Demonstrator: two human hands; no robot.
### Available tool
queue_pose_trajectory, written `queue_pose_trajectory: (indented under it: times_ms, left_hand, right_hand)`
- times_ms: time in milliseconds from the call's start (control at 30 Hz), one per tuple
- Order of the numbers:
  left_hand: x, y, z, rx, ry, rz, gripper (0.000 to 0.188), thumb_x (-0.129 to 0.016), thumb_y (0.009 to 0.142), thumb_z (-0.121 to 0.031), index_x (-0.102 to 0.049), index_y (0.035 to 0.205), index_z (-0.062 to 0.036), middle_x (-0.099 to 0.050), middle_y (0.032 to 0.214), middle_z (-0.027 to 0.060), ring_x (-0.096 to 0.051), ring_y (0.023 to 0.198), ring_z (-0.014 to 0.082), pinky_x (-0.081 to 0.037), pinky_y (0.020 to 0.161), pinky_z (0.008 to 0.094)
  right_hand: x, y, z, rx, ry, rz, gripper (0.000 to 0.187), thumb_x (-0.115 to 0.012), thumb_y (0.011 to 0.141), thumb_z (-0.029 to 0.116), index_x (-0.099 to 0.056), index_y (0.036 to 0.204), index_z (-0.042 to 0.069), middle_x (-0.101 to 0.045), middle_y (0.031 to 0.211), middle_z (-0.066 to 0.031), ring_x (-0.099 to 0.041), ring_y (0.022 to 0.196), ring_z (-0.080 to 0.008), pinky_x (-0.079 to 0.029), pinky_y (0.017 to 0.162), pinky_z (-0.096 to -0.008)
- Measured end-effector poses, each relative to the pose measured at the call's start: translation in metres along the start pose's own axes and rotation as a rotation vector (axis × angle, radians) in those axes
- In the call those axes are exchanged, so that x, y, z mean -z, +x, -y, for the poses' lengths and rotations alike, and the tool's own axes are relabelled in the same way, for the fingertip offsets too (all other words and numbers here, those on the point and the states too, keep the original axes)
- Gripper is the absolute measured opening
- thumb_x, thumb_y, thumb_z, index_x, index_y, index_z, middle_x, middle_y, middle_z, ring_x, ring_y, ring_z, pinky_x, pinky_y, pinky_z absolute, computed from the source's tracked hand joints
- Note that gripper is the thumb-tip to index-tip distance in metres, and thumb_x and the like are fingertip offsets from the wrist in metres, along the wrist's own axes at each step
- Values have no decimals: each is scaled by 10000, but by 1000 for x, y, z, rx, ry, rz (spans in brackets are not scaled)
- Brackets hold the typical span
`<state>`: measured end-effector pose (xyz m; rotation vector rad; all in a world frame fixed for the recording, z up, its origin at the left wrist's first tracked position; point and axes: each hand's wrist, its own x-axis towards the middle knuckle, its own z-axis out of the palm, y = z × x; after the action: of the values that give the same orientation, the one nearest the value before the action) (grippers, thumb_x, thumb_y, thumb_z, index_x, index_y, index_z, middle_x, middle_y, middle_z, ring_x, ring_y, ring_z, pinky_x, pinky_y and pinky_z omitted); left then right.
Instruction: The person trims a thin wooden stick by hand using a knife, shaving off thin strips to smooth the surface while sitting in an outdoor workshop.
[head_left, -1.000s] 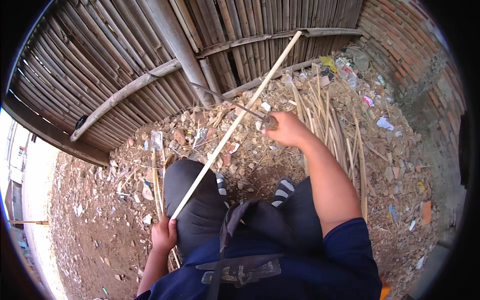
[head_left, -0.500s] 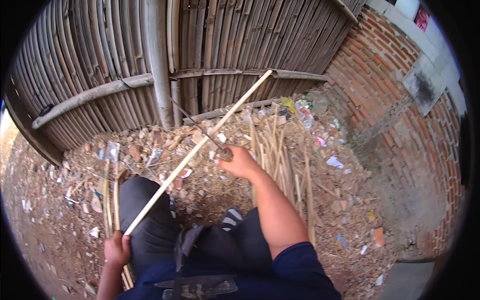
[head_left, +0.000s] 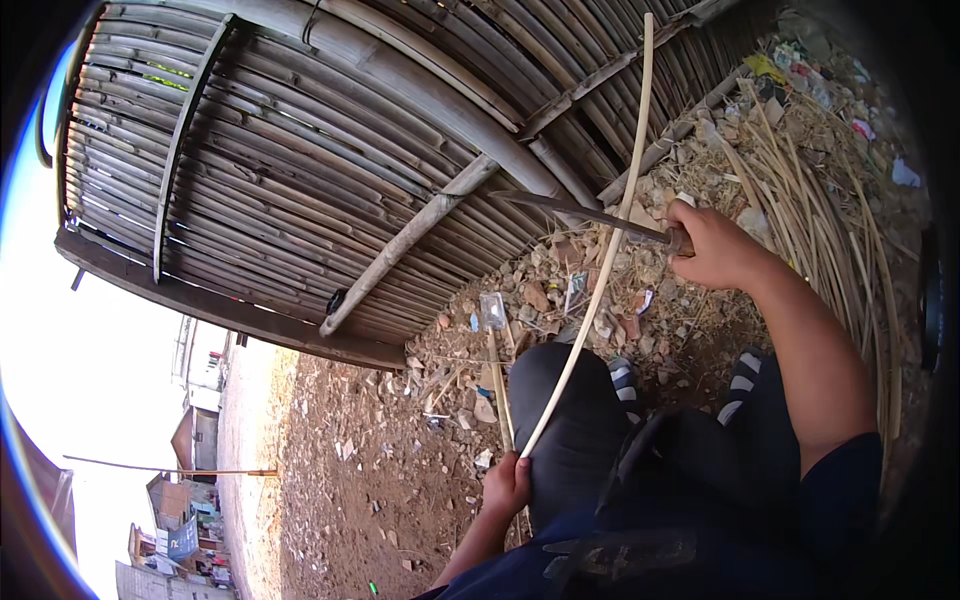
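Observation:
A long, pale bamboo strip (head_left: 592,310) runs from beside my left knee up past the fence's lower part. My left hand (head_left: 507,487) is closed round its lower end, thumb along the strip. My right hand (head_left: 722,248) grips the handle of a long, dark-bladed knife (head_left: 575,209). The blade points left and crosses the strip near its middle; whether the edge touches it I cannot tell. Beside my left knee, more thin strips (head_left: 497,385) stretch out along the ground, partly hidden by my left hand and leg.
A slatted bamboo fence (head_left: 290,190) with thick poles rises ahead and to the left. Many loose bamboo strips (head_left: 825,235) lie in a heap at the right. Stones and litter (head_left: 580,290) cover the soil before my feet. Houses (head_left: 175,520) stand far left.
My view has swung left, bringing the open yard and sky into sight. The strip now stands steeper, and the knife blade lies flatter across it. Both hands keep their holds.

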<state>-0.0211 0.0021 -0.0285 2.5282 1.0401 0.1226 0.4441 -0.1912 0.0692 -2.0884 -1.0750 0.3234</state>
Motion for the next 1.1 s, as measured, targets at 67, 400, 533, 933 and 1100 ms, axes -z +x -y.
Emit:
queue_pose_trajectory:
  times_ms: [67, 400, 533, 933, 1100]
  left_hand:
    - [8, -5, -6, -40, 40, -53, 378, -492, 1034, -374, -531, 852, -45, -614, 707, 254, -615, 701, 515, -464, 612, 583]
    - [30, 4, -31, -49, -119, 102, 446, -570, 1020, -391, -488, 772, -29, -568, 634, 223, -599, 641, 477, -444, 569, 510]
    - [32, 6, -47, -67, -46, 84, 399, -558, 1028, -335, -490, 788, -24, -577, 652, 249, -601, 672, 498, -445, 583, 541]
    - [31, 3, -51, -15, 82, 48, 362, -556, 1025, -318, -506, 802, -37, -591, 638, 259, -608, 646, 502, -453, 581, 584]
    - [14, 5, -37, -48, 103, -4, 344, -565, 1021, -317, -511, 805, -55, -601, 619, 241, -623, 606, 480, -479, 531, 556]
  right_hand:
    - [5, -2, -5, 46, 46, 7, 408, -738, 810, 229, -591, 1150, 56, -694, 932, -182, -690, 901, -375, -522, 768, -484]
    - [8, -12, -4, 169, -398, -101, 367, -737, 863, 287, -657, 1162, 91, -717, 911, -159, -706, 865, -363, -556, 755, -496]
    - [-13, -16, 25, 204, -425, 222, 340, -733, 850, 263, -648, 1119, 73, -716, 911, -155, -708, 878, -365, -563, 764, -497]
    - [-38, -10, 36, 101, -517, 296, 349, -711, 830, 250, -624, 1114, 66, -715, 881, -176, -707, 884, -377, -559, 770, -508]
    - [-52, 7, -2, 14, -316, 274, 345, -699, 827, 236, -632, 1120, 67, -731, 930, -148, -702, 907, -389, -561, 800, -503]
